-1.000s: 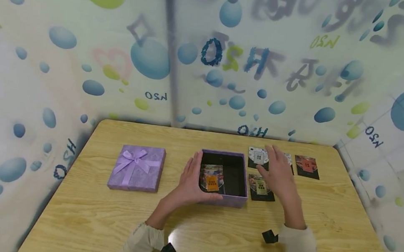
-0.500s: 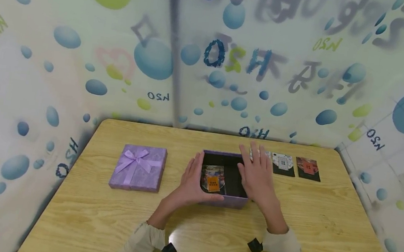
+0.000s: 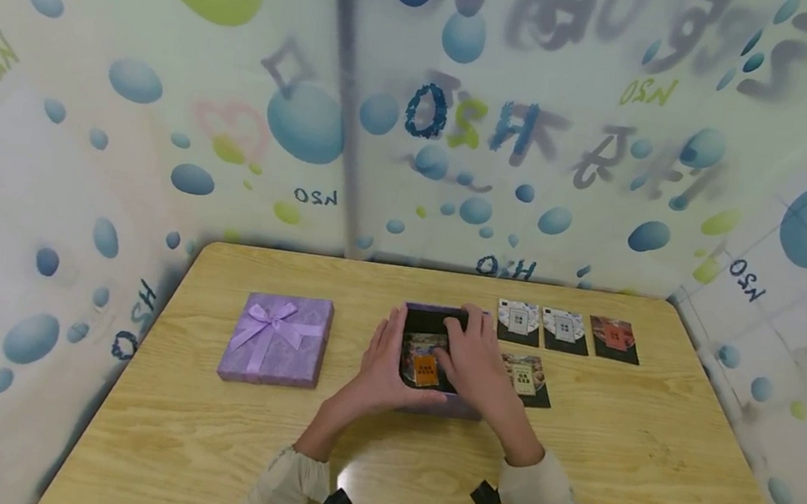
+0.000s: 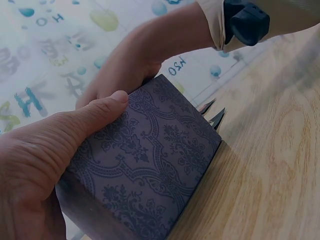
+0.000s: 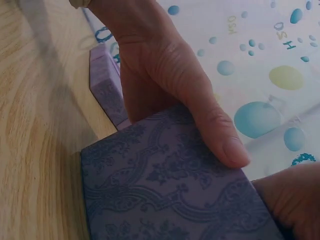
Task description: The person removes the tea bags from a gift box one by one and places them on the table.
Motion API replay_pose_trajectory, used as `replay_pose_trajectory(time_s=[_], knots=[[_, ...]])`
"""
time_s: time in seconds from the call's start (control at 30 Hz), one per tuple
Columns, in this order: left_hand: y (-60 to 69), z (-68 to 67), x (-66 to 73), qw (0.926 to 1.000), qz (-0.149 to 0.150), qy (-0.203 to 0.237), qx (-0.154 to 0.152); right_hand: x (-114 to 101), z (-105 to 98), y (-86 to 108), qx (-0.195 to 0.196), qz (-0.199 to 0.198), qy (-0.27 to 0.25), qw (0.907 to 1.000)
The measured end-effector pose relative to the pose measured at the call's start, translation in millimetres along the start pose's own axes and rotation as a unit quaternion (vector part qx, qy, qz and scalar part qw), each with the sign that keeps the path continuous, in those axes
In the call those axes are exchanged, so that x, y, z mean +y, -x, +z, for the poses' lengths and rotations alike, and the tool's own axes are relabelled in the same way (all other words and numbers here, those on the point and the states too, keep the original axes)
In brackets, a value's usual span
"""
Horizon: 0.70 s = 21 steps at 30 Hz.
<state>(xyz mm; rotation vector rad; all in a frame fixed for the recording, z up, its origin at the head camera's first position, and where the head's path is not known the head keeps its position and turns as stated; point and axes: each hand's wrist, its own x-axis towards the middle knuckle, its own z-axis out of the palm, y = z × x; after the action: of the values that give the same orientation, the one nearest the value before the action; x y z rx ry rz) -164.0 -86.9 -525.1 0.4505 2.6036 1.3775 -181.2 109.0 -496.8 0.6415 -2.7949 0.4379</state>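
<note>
My left hand [image 3: 384,372] grips the near left corner of a purple patterned box [image 3: 443,406]. Its thumb lies over the front wall [image 4: 150,145], and its fingers go along the left side. Reaching into the box from the right is my right hand [image 3: 483,367], fingers bent down inside. A flat printed packet with an orange label [image 3: 426,366] lies in the box, close to the right thumb. The right fingertips are partly hidden, and I cannot tell whether they pinch anything. In the right wrist view, the left thumb [image 5: 217,125] presses over the box's top edge.
A purple lid with a ribbon bow [image 3: 275,339] rests on the table at left. Right of the box lie flat packets: two white-labelled [image 3: 518,323] [image 3: 564,331], one red [image 3: 614,338], and one with a pale green label [image 3: 526,379]. A patterned curtain [image 3: 411,186] hangs behind.
My right hand has moved left from above the packets, over the box's right wall, and its fingers have gone down into the box. My left hand keeps its place on the box.
</note>
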Motion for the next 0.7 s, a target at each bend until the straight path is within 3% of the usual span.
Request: replay_pose_trajectory(time_s=[0.13, 0.23, 0.4, 0.53, 0.7], knots=[[-1.2, 0.5, -1.8, 1.0000, -0.001, -0.003, 0.000, -4.6, 2.2, -2.3, 0.005, -0.009, 0.030, 0.9995], [-2.4, 0.8, -2.9, 0.9999, -0.005, -0.009, -0.003, -5.9, 3.4, -3.1, -0.016, -0.009, 0.048, 0.9986], [-2.8, 2.6, -3.5, 1.0000, -0.002, -0.010, -0.002, -5.7, 8.2, -6.6, -0.100, 0.027, 0.047, 0.9935], [-1.2, 3.9, -3.9, 1.0000, -0.003, -0.006, -0.007, -5.7, 14.7, -10.4, -0.186, 0.077, 0.027, 0.9790], [-0.7, 1.5, -3.1, 0.9999, -0.011, -0.003, -0.009, -6.8, 18.1, -16.0, -0.227, 0.094, 0.038, 0.9685]])
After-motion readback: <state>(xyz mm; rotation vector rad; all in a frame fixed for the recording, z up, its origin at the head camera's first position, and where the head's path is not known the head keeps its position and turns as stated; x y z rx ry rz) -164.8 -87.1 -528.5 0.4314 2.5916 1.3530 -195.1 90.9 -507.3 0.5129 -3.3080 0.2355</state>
